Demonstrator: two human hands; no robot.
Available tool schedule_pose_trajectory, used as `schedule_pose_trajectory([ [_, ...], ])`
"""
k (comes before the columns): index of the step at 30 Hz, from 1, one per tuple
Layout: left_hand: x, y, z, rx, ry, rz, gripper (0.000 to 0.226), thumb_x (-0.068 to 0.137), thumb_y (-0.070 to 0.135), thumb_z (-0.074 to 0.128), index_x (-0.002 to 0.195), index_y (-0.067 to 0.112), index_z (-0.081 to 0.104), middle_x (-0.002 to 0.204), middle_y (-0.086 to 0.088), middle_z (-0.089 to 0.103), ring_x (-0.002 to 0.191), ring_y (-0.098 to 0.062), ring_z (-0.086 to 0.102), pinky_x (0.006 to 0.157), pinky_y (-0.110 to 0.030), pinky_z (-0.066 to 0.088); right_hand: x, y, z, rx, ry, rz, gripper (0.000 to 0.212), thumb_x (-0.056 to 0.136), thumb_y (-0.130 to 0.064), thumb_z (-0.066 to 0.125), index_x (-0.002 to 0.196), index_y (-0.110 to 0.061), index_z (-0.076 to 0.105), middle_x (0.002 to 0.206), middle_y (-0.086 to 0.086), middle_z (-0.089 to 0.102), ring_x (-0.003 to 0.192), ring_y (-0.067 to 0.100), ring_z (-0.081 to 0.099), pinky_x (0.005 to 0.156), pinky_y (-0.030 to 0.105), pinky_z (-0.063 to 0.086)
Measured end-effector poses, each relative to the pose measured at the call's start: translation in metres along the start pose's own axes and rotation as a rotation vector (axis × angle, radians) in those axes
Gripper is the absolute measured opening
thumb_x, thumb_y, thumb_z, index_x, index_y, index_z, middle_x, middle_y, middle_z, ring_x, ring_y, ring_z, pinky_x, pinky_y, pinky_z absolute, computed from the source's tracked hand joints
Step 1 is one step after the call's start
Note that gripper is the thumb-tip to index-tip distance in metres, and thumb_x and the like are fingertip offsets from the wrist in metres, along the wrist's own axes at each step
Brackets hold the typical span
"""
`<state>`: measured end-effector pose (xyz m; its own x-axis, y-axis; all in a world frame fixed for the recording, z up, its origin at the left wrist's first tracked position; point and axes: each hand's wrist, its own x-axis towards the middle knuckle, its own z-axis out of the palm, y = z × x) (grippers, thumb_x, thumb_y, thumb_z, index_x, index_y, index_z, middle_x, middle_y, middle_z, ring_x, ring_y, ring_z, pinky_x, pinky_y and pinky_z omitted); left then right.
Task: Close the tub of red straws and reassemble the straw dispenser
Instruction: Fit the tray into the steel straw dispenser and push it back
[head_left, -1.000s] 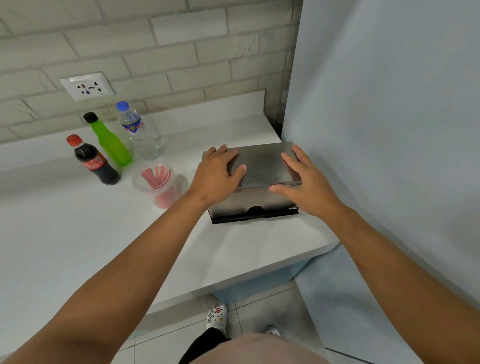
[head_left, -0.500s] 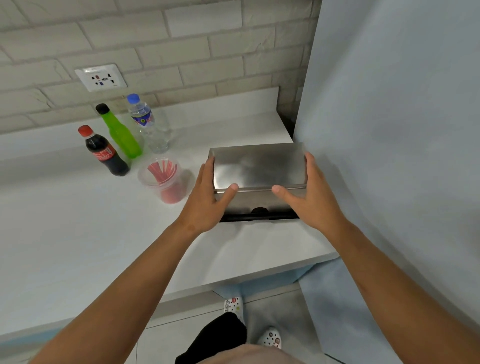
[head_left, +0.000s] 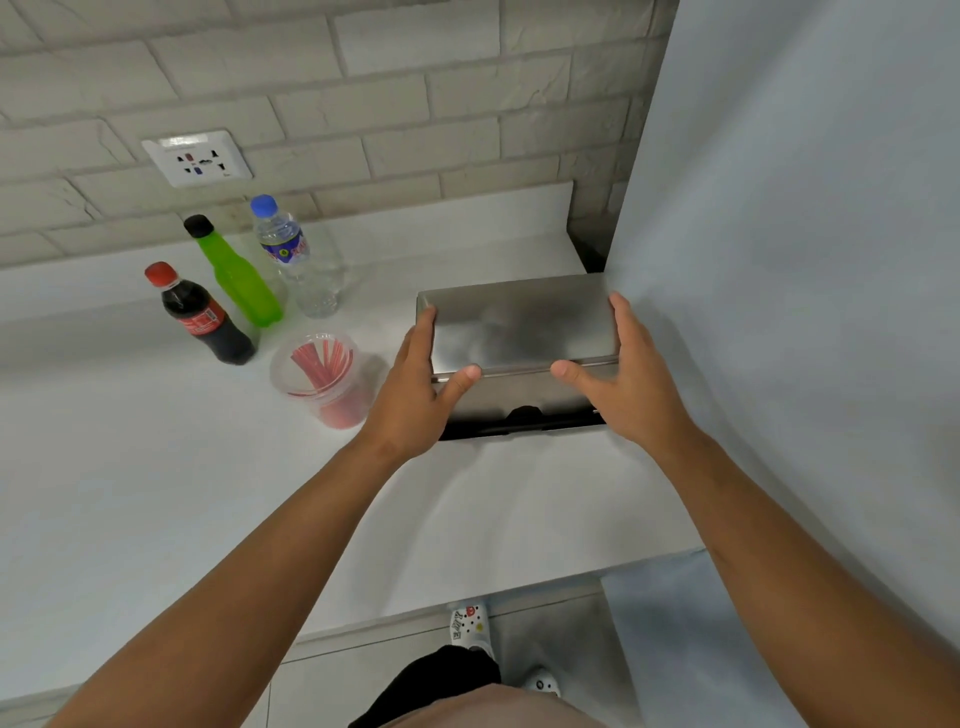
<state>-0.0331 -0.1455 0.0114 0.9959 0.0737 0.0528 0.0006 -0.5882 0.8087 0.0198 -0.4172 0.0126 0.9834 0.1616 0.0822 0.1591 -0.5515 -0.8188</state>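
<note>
Both hands, left hand (head_left: 415, 389) and right hand (head_left: 631, 384), grasping boxy brushed-steel straw dispenser (head_left: 519, 332) sides, thumbs on front edge, clear round tub of red straws (head_left: 324, 376) left of it

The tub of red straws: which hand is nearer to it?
Left. The left hand grips the left side of the straw dispenser, right beside the tub of red straws. The right hand holds the dispenser's far side.
</note>
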Motion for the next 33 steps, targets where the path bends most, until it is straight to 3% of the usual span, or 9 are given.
schedule_pose_trajectory([
  [6, 0.046, 0.0, -0.004, 0.017, 0.035, 0.005, 0.092, 0.101, 0.044, 0.064, 0.168, 0.021, 0.006, 0.175, 0.001, 0.014, 0.16, -0.014, 0.016, 0.121, -0.025, 0.021, 0.054, 0.001, 0.005, 0.022, -0.027, -0.006, 0.108, 0.08, -0.067, 0.076, 0.163, -0.041, 0.011, 0.17, -0.01, 0.027, 0.152, 0.012, 0.031, 0.108, 0.023, 0.028],
  [10, 0.081, -0.003, -0.007, 0.017, 0.044, -0.001, 0.092, 0.102, 0.045, 0.064, 0.168, 0.019, 0.006, 0.175, -0.002, 0.017, 0.16, -0.018, 0.018, 0.124, -0.031, 0.027, 0.093, 0.001, 0.007, 0.025, -0.043, -0.01, 0.108, 0.081, -0.066, 0.076, 0.163, -0.041, 0.011, 0.171, -0.01, 0.024, 0.155, 0.014, 0.029, 0.114, 0.029, 0.03],
  [15, 0.127, -0.007, -0.013, 0.017, 0.048, 0.005, 0.091, 0.101, 0.043, 0.065, 0.168, 0.017, 0.008, 0.173, -0.006, 0.023, 0.158, -0.022, 0.025, 0.121, -0.029, 0.03, 0.137, -0.001, 0.011, 0.026, -0.06, 0.001, 0.108, 0.082, -0.062, 0.077, 0.164, -0.037, 0.011, 0.173, -0.006, 0.022, 0.156, 0.02, 0.027, 0.12, 0.039, 0.03],
  [19, 0.156, -0.01, -0.014, 0.041, 0.048, -0.023, 0.092, 0.102, 0.047, 0.063, 0.168, 0.016, 0.007, 0.174, -0.006, 0.021, 0.159, -0.025, 0.024, 0.122, -0.029, 0.026, 0.166, -0.002, 0.011, 0.015, -0.068, 0.0, 0.109, 0.082, -0.06, 0.078, 0.165, -0.034, 0.012, 0.171, -0.001, 0.025, 0.155, 0.025, 0.03, 0.123, 0.048, 0.034],
  [23, 0.177, -0.011, -0.017, 0.03, 0.034, -0.049, 0.093, 0.102, 0.048, 0.063, 0.168, 0.018, 0.006, 0.174, -0.003, 0.019, 0.158, -0.023, 0.026, 0.125, -0.038, 0.031, 0.19, -0.002, 0.012, 0.002, -0.08, 0.012, 0.11, 0.081, -0.064, 0.077, 0.165, -0.036, 0.011, 0.17, 0.0, 0.027, 0.154, 0.027, 0.032, 0.122, 0.048, 0.035],
  [33, 0.209, -0.005, -0.019, -0.015, 0.015, -0.086, 0.094, 0.102, 0.046, 0.063, 0.168, 0.023, 0.002, 0.173, 0.001, 0.021, 0.149, -0.023, 0.043, 0.12, -0.037, 0.04, 0.228, -0.002, 0.011, 0.007, -0.108, 0.021, 0.111, 0.081, -0.064, 0.077, 0.165, -0.034, 0.01, 0.168, -0.005, 0.034, 0.153, 0.022, 0.034, 0.123, 0.048, 0.034],
])
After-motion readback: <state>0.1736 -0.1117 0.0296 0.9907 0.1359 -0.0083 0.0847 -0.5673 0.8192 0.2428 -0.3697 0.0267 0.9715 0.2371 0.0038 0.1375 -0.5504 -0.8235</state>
